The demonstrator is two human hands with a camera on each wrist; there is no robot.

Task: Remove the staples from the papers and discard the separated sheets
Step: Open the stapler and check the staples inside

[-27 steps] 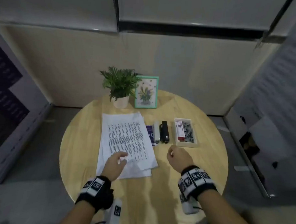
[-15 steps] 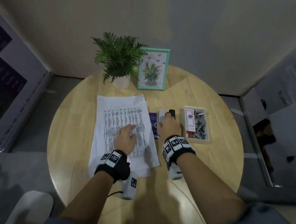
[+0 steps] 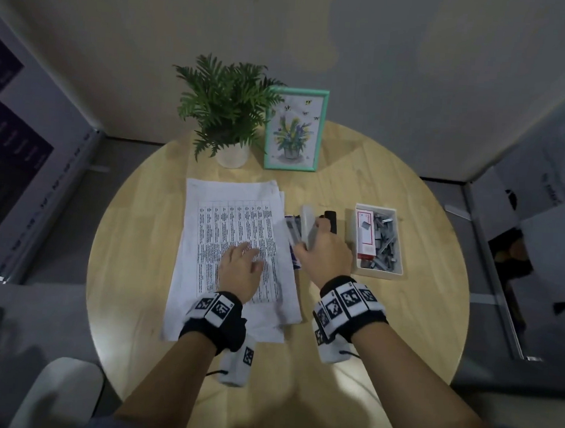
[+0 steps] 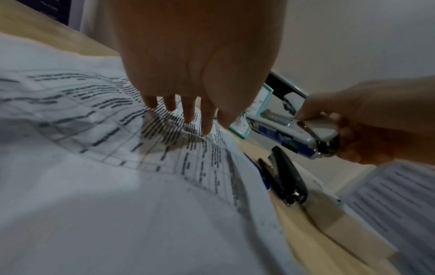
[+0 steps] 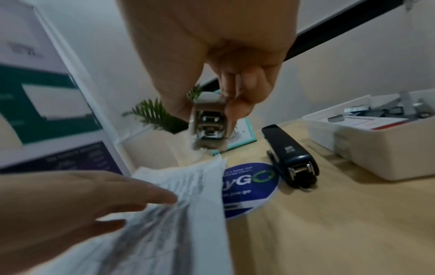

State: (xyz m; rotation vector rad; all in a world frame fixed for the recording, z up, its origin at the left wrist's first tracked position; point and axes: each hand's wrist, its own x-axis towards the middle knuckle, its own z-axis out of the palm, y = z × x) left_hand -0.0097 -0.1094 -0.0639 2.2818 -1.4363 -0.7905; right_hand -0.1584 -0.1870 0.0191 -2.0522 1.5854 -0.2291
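A stack of printed papers point(image 3: 231, 210) lies on the round wooden table point(image 3: 140, 238). My left hand point(image 3: 247, 249) rests flat on the top sheet with its fingers straight point(image 4: 188, 113). My right hand point(image 3: 312, 237) grips a light grey stapler-shaped tool point(image 3: 307, 223) and holds it just above the table, at the papers' right edge. In the right wrist view the tool's metal front point(image 5: 208, 123) points down at the papers' far corner point(image 5: 207, 167). A black stapler point(image 5: 289, 156) lies on the table beside it.
A round blue sticker point(image 5: 249, 186) lies under the papers' edge. To the right stands a white tray point(image 3: 396, 277) with a staple box and loose staples. A potted plant point(image 3: 228, 111) and a green picture frame point(image 3: 294, 128) stand at the back. An open cardboard box point(image 3: 537, 249) sits on the floor, right.
My right hand moved forward from the bare table to the tools and picked up the grey tool. My left hand slid further up the top sheet. The head view tilted down.
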